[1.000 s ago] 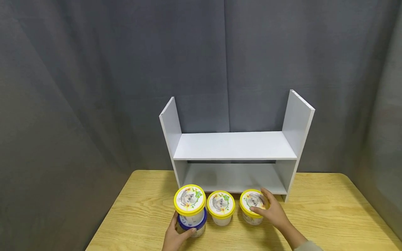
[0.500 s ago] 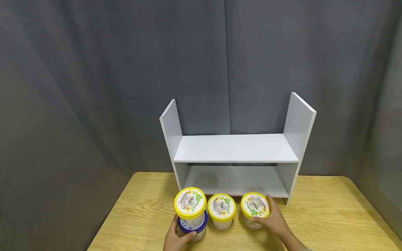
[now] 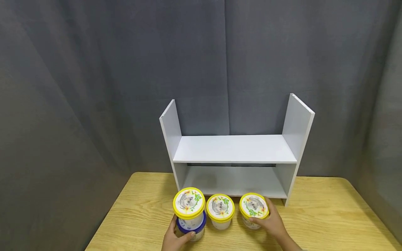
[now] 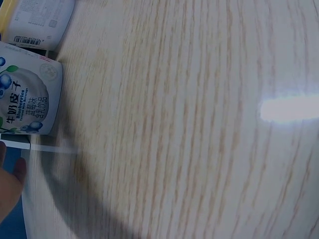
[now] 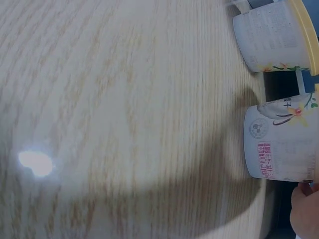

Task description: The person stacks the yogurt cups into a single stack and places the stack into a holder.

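Observation:
On the left, a yogurt cup with a yellow lid [image 3: 188, 203] stands stacked on a blue-lidded cup [image 3: 199, 228]. My left hand [image 3: 176, 237] grips the lower cup, thumb across its front and fingers along its left side. Blueberries are printed on the blue-lidded cup [image 4: 27, 94] in the left wrist view. My right hand [image 3: 272, 219] holds another yellow-lidded cup [image 3: 253, 206] by its right side, thumb in front and fingers behind. Between the hands a third yellow-lidded cup [image 3: 220, 209] stands upright on the table, untouched.
Behind the cups stands a white two-tier shelf [image 3: 233, 148] with tall side panels. The cups are lined up just before its lower board [image 3: 235, 179]. Under everything is a wooden table [image 3: 326, 209], with grey curtains [image 3: 201, 62] around it.
My right fingers and thumb, earlier spread over the right cup's lid, have moved down to its side, uncovering more of the lid. My left hand and the stack have stayed in place.

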Demonstrator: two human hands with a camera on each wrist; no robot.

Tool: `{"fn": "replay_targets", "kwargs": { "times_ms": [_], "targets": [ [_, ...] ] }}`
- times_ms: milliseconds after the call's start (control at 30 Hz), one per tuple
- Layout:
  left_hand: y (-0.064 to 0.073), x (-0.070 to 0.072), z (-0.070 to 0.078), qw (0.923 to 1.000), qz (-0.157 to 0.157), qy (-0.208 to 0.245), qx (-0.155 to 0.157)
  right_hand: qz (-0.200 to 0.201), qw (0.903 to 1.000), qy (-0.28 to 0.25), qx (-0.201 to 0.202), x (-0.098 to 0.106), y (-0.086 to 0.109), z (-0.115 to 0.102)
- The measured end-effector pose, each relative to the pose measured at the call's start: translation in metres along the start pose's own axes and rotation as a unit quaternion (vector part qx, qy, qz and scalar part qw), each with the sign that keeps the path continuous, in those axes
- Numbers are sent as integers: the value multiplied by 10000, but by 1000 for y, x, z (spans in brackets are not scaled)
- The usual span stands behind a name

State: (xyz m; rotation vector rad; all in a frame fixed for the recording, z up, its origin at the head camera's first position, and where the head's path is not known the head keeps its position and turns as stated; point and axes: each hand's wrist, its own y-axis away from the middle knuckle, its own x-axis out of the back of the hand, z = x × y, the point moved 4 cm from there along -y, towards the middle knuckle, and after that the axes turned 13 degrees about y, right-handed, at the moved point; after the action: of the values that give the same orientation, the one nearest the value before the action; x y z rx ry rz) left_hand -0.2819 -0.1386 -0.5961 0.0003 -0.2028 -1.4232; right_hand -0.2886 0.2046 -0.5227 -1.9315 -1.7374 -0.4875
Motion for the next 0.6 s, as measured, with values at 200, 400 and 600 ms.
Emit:
{"fn": "replay_targets", "kwargs": {
  "times_ms": [200, 400, 600],
  "targets": [
    [-2, -6, -5, 9998, -128, 63, 128, 98, 9993, 260, -264, 7, 9, -1],
    [-10, -4, -6, 9998, -109, 10, -162, -19, 9983, 254, -520, 14, 11, -11],
    [-9, -2, -8, 9999, 16, -41, -109, 38, 9994, 104, -322, 32, 13, -31]
  ]
}}
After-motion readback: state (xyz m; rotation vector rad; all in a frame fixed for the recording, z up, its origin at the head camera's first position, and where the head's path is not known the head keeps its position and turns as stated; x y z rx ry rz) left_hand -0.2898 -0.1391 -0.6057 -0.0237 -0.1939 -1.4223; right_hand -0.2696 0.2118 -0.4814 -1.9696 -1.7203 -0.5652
